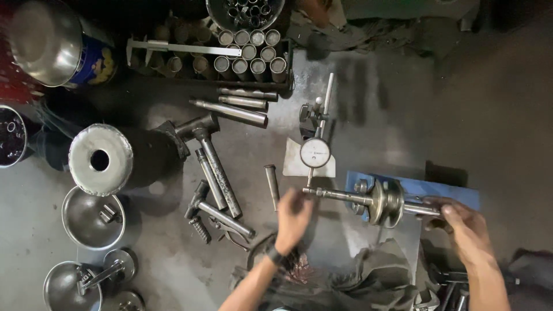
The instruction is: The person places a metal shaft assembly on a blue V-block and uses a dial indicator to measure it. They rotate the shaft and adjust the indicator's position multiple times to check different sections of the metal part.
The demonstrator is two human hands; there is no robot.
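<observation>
— Two hands were at the crankshaft (385, 200), which lay across a blue stand (443, 191) on the floor.

— Which ends?

— The left hand (292, 219) sat at the shaft's left tip, fingers loosely curled and blurred; I couldn't tell whether it gripped. The right hand (464, 223) pinched the right end. The dial gauge (315, 153) stood just above the left shaft.
</observation>
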